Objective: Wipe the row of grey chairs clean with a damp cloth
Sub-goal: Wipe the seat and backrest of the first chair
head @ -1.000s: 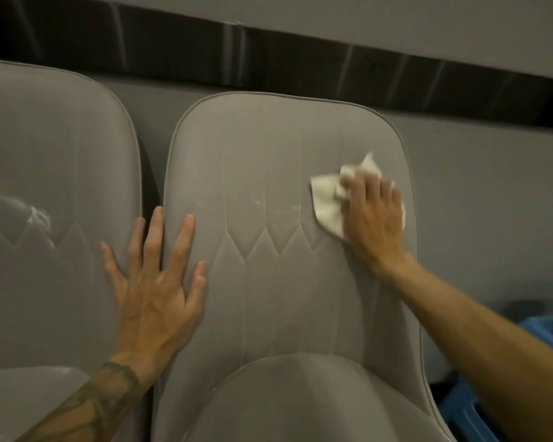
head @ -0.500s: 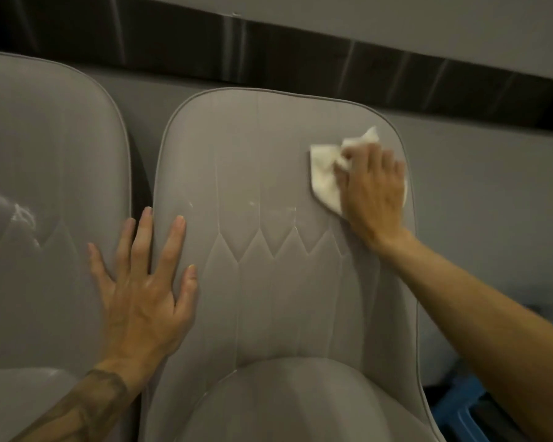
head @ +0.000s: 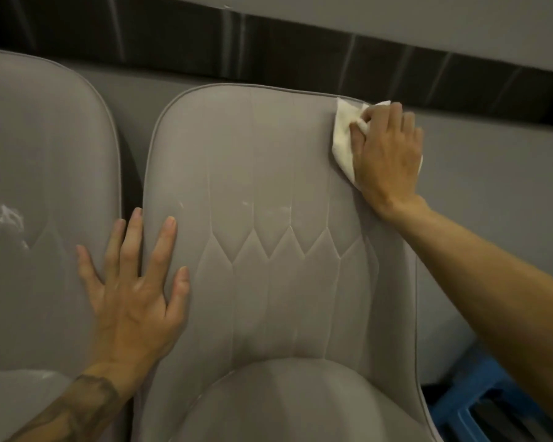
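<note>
**A:** What is at the far left?

**B:** A grey padded chair, the left chair [head: 45, 186]. Its backrest has a whitish smear near the edge of the view.

**A:** And beside it?

**B:** The left hand [head: 134, 282]. It lies flat with straight, spread fingers and holds nothing. The palm and thumb press on the left edge of the middle chair [head: 268, 186], and the outer fingers reach across the narrow gap onto the left chair. The forearm below it is tattooed.

**A:** How does the middle chair look?

**B:** It has a grey quilted backrest with a zigzag seam across it and a few small pale marks [head: 246, 204] just above that seam. The seat cushion bulges out at the bottom.

**A:** Where is the cloth?

**B:** The white cloth [head: 344, 138] is at the upper right corner of that backrest, against the piping. The right hand [head: 387, 154] covers most of it. Its fingers are curled and a fold is pinched at the fingertips, pressing the cloth to the upholstery.

**A:** And further right?

**B:** A grey wall [head: 492, 186] with a dark band [head: 268, 43] along the top. Low in the corner is a blue plastic item [head: 470, 393], partly hidden behind the arm.
</note>
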A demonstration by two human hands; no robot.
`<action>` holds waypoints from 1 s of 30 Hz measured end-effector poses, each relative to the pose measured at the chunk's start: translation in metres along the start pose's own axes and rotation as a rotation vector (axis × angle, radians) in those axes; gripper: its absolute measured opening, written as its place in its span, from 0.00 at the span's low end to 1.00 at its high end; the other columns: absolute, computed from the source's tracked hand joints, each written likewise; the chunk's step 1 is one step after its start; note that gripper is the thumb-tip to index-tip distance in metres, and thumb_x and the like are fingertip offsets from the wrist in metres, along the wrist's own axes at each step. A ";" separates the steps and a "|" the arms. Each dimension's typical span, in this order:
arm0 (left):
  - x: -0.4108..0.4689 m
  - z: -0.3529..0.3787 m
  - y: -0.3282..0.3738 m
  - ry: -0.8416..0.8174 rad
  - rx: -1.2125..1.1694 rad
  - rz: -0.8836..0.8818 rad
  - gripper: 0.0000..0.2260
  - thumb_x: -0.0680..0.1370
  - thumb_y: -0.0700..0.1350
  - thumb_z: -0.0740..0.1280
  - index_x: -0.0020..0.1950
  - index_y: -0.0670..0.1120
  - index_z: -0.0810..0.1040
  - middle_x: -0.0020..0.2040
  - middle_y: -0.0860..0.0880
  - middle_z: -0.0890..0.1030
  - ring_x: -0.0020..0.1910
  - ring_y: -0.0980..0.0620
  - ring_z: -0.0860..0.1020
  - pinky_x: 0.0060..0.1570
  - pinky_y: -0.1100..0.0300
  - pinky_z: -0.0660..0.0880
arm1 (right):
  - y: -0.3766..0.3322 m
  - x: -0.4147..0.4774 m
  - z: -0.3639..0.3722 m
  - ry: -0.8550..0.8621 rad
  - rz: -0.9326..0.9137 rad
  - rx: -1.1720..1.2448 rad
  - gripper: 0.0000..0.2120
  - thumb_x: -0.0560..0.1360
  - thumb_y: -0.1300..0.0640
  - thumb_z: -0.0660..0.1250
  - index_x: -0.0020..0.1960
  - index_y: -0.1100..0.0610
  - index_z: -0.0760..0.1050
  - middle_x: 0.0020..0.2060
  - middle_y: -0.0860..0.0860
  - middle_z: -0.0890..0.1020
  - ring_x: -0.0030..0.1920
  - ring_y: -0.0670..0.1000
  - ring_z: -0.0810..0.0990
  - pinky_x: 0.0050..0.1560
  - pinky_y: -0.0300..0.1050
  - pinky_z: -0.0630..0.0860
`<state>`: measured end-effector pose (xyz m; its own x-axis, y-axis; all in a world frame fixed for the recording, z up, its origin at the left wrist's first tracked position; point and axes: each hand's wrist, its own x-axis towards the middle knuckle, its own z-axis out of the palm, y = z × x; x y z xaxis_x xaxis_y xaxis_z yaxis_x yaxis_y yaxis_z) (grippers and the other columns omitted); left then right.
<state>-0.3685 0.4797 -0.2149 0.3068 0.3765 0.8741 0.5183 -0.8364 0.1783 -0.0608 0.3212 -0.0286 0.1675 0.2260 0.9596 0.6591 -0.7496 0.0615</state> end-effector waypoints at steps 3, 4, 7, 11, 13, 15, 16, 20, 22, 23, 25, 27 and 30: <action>0.000 0.001 0.000 -0.006 -0.014 0.002 0.32 0.81 0.55 0.57 0.85 0.55 0.54 0.84 0.44 0.55 0.83 0.40 0.57 0.77 0.28 0.45 | 0.000 -0.047 -0.002 0.012 -0.044 -0.029 0.15 0.85 0.48 0.55 0.58 0.58 0.73 0.53 0.60 0.77 0.48 0.62 0.75 0.48 0.56 0.68; 0.000 0.001 -0.001 -0.010 -0.012 0.002 0.31 0.81 0.55 0.57 0.85 0.56 0.54 0.84 0.44 0.54 0.83 0.40 0.56 0.77 0.28 0.45 | 0.003 -0.077 -0.005 0.001 -0.126 -0.031 0.14 0.85 0.50 0.56 0.59 0.59 0.73 0.53 0.60 0.77 0.47 0.62 0.74 0.48 0.56 0.69; 0.000 0.000 -0.002 -0.034 -0.010 -0.008 0.31 0.82 0.56 0.56 0.85 0.55 0.53 0.84 0.45 0.53 0.83 0.40 0.56 0.77 0.28 0.45 | 0.013 -0.174 -0.013 -0.075 -0.500 -0.073 0.14 0.85 0.53 0.57 0.63 0.59 0.76 0.52 0.59 0.79 0.44 0.60 0.76 0.49 0.56 0.71; 0.000 -0.002 0.001 -0.033 -0.001 -0.011 0.31 0.82 0.55 0.56 0.85 0.54 0.55 0.84 0.44 0.54 0.83 0.40 0.56 0.77 0.28 0.45 | 0.023 -0.177 -0.017 -0.111 -0.753 -0.059 0.15 0.86 0.55 0.52 0.62 0.57 0.75 0.52 0.57 0.79 0.43 0.59 0.75 0.47 0.54 0.74; 0.000 -0.002 0.000 -0.035 -0.017 -0.012 0.31 0.82 0.55 0.57 0.85 0.55 0.54 0.84 0.44 0.55 0.83 0.40 0.56 0.77 0.28 0.45 | 0.019 -0.129 -0.012 -0.028 -0.562 -0.047 0.13 0.86 0.52 0.53 0.62 0.57 0.73 0.49 0.58 0.76 0.43 0.60 0.74 0.47 0.55 0.72; -0.001 -0.001 0.001 -0.026 -0.008 -0.008 0.31 0.81 0.55 0.57 0.85 0.55 0.54 0.84 0.44 0.55 0.83 0.40 0.56 0.77 0.28 0.45 | 0.012 -0.087 -0.008 0.022 -0.274 -0.039 0.10 0.85 0.51 0.56 0.57 0.57 0.71 0.47 0.57 0.74 0.43 0.60 0.71 0.45 0.55 0.67; -0.001 -0.001 0.001 -0.024 -0.004 -0.008 0.31 0.81 0.55 0.57 0.85 0.55 0.54 0.84 0.44 0.55 0.83 0.40 0.56 0.77 0.28 0.45 | 0.006 -0.083 -0.007 0.031 -0.179 -0.036 0.10 0.85 0.51 0.57 0.56 0.57 0.71 0.47 0.57 0.74 0.43 0.59 0.70 0.45 0.54 0.66; 0.000 -0.001 0.001 -0.031 -0.009 -0.018 0.31 0.82 0.55 0.56 0.85 0.55 0.54 0.84 0.44 0.55 0.83 0.40 0.56 0.77 0.28 0.45 | -0.004 -0.176 -0.003 -0.044 -0.342 0.008 0.14 0.84 0.54 0.58 0.65 0.60 0.73 0.53 0.60 0.75 0.47 0.61 0.71 0.52 0.57 0.70; 0.000 -0.001 0.002 -0.032 -0.014 -0.026 0.31 0.82 0.55 0.56 0.85 0.56 0.54 0.84 0.45 0.55 0.83 0.41 0.55 0.77 0.28 0.45 | 0.001 -0.244 -0.007 -0.159 -0.554 0.018 0.15 0.85 0.56 0.56 0.68 0.61 0.73 0.55 0.60 0.77 0.48 0.61 0.73 0.55 0.57 0.72; 0.000 -0.001 0.001 -0.031 -0.014 -0.026 0.31 0.82 0.55 0.56 0.85 0.56 0.54 0.84 0.45 0.55 0.83 0.41 0.55 0.77 0.28 0.45 | 0.002 -0.270 -0.010 -0.204 -0.651 0.012 0.15 0.85 0.59 0.55 0.67 0.61 0.73 0.55 0.60 0.77 0.48 0.60 0.75 0.56 0.56 0.71; 0.000 -0.001 0.002 -0.034 -0.011 -0.025 0.31 0.82 0.55 0.56 0.85 0.55 0.55 0.84 0.45 0.55 0.83 0.41 0.55 0.77 0.28 0.45 | 0.005 -0.288 -0.013 -0.257 -0.748 0.000 0.14 0.83 0.63 0.56 0.65 0.59 0.73 0.55 0.58 0.76 0.47 0.59 0.77 0.55 0.54 0.69; -0.001 -0.002 0.002 -0.034 -0.011 -0.024 0.31 0.82 0.55 0.56 0.85 0.55 0.55 0.84 0.44 0.55 0.83 0.40 0.55 0.77 0.28 0.45 | 0.004 -0.263 -0.007 -0.169 -0.701 0.028 0.13 0.84 0.60 0.56 0.65 0.57 0.74 0.55 0.57 0.76 0.46 0.58 0.75 0.54 0.54 0.70; -0.001 -0.002 0.002 -0.022 -0.007 -0.020 0.31 0.82 0.54 0.57 0.85 0.56 0.55 0.84 0.44 0.55 0.83 0.40 0.56 0.77 0.29 0.44 | -0.002 -0.198 0.004 -0.012 -0.441 0.055 0.11 0.82 0.56 0.63 0.63 0.57 0.75 0.49 0.55 0.74 0.43 0.58 0.70 0.51 0.53 0.69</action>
<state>-0.3691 0.4770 -0.2143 0.3142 0.4017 0.8602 0.5189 -0.8314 0.1987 -0.0928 0.2802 -0.2198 -0.1302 0.5239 0.8418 0.7072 -0.5460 0.4492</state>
